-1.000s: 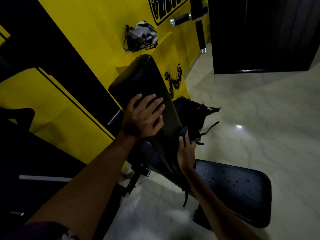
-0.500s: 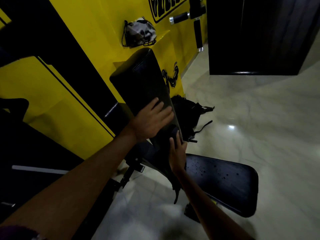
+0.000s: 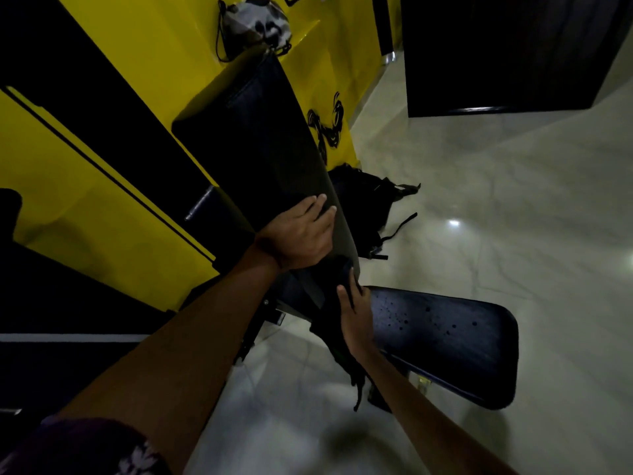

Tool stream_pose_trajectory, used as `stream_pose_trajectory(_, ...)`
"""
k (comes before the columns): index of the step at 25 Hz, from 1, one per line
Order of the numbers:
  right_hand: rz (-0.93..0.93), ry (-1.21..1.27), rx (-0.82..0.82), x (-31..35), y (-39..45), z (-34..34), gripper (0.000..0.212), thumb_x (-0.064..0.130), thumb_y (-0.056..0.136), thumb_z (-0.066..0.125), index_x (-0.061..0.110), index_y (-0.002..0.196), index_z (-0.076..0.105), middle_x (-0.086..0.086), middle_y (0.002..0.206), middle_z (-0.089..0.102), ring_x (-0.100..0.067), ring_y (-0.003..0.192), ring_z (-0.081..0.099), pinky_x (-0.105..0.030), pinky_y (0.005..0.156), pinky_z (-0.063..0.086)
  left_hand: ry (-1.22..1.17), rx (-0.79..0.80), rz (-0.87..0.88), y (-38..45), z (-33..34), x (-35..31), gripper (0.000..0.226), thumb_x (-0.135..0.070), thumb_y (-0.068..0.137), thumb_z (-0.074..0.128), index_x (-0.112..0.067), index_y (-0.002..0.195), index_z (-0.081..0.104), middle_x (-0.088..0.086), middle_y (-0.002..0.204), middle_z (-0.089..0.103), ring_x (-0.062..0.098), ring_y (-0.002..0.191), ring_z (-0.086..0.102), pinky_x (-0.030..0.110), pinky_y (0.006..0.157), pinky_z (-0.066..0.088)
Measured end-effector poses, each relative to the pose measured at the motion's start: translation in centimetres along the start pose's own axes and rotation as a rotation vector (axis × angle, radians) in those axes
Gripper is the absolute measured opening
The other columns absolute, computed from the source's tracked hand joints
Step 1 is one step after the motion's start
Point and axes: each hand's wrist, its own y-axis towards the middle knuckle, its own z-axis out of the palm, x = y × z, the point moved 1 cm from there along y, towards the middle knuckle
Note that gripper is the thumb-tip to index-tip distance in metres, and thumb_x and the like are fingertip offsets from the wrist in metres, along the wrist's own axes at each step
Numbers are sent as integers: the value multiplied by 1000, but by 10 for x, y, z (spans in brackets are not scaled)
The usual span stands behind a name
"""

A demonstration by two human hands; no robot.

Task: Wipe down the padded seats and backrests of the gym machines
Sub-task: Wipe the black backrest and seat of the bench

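You are working the lower end of the inclined backrest [image 3: 260, 145]. Your right hand [image 3: 356, 313], nearest you, is pressing a dark cloth [image 3: 337, 303] against the pad's bottom edge; the fingers are lying fairly straight over the cloth, though whether the thumb is pinching it cannot be told in this dim light. Part of the cloth is hanging below this grip, toward the floor [image 3: 513, 200].

Just above and left of it, your left hand [image 3: 301, 231] is lying flat on the backrest, fingers extended, bracing the pad and holding nothing.

To wipe well, you are best keeping that brace steady while drawing the cloth in overlapping strokes across the full width, edges and seam included.

Right of the wiping grip, the seat [image 3: 445, 337] is showing scattered dark spots, so it probably needs the cloth next.

Beyond the bracing hand are lying a black bag [image 3: 363, 200] and, farther up, a patterned bag [image 3: 257, 24] on the yellow wall [image 3: 154, 46].
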Motion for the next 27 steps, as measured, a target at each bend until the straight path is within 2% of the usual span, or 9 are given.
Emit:
stream_pose_trajectory(3, 172, -25, -35, -9, 31, -2, 50, 34, 102, 36, 25, 150, 25, -22, 133, 40, -37, 124, 41, -34, 101, 31, -38, -48, -48, 1, 3, -6, 39, -25, 90, 41, -5, 98, 74, 12, 101, 72, 33, 96, 67, 40, 92, 38)
stream_pose_trajectory(7, 15, -30, -43, 6, 34, -2, 51, 36, 101, 37, 26, 149, 26, -16, 132, 38, -29, 118, 46, -30, 91, 37, -74, -99, -77, -1, 5, -4, 42, -27, 93, 38, -5, 109, 70, 12, 97, 72, 33, 97, 67, 39, 91, 39)
stream_pose_trajectory(10, 16, -28, -14, -11, 14, 3, 51, 35, 101, 38, 25, 149, 26, -18, 134, 39, -31, 122, 45, -28, 96, 33, -66, -109, -66, -1, 4, -5, 40, -25, 93, 39, -5, 102, 72, 13, 94, 72, 32, 96, 68, 39, 91, 39)
stream_pose_trajectory(13, 168, -3, -24, -11, 43, -1, 49, 35, 102, 37, 24, 149, 29, -22, 137, 40, -37, 126, 42, -38, 105, 33, -44, -102, -54, -1, 3, -3, 33, -23, 88, 48, -4, 89, 74, 14, 93, 73, 33, 95, 68, 39, 91, 38)
stream_pose_trajectory(15, 157, -33, -14, 4, 57, -9, 50, 37, 101, 36, 26, 149, 27, -18, 138, 36, -35, 125, 42, -38, 104, 34, -51, -95, -49, -1, 4, -2, 31, -21, 87, 49, -2, 85, 74, 14, 93, 73, 33, 96, 68, 39, 91, 38)
stream_pose_trajectory(19, -21, -57, -23, 5, 20, -1, 52, 37, 100, 37, 28, 149, 23, -17, 133, 37, -30, 119, 45, -30, 97, 35, -49, -71, -48, -1, 5, -6, 30, -21, 87, 50, -3, 83, 74, 14, 94, 73, 33, 96, 68, 39, 92, 38)
stream_pose_trajectory(21, 37, -23, -26, -14, 9, 7, 52, 34, 101, 37, 24, 150, 22, -20, 136, 37, -32, 125, 42, -30, 101, 31, -49, -69, -34, -1, 4, -5, 28, -22, 85, 53, -4, 82, 74, 14, 95, 73, 33, 96, 68, 39, 92, 38)
stream_pose_trajectory(24, 170, 20, -28, -20, 47, 4, 49, 35, 102, 36, 25, 149, 27, -20, 137, 42, -37, 127, 43, -37, 105, 33, -48, -88, -43, 0, 3, -4, 30, -21, 86, 50, -4, 83, 74, 14, 94, 73, 32, 95, 68, 38, 92, 38)
stream_pose_trajectory(27, 109, -13, -45, 2, 58, -1, 51, 38, 101, 36, 29, 150, 24, -15, 138, 36, -31, 124, 44, -35, 100, 36, -42, -95, -56, 0, 3, -5, 32, -21, 87, 49, -3, 84, 75, 14, 94, 73, 32, 95, 69, 38, 92, 38)
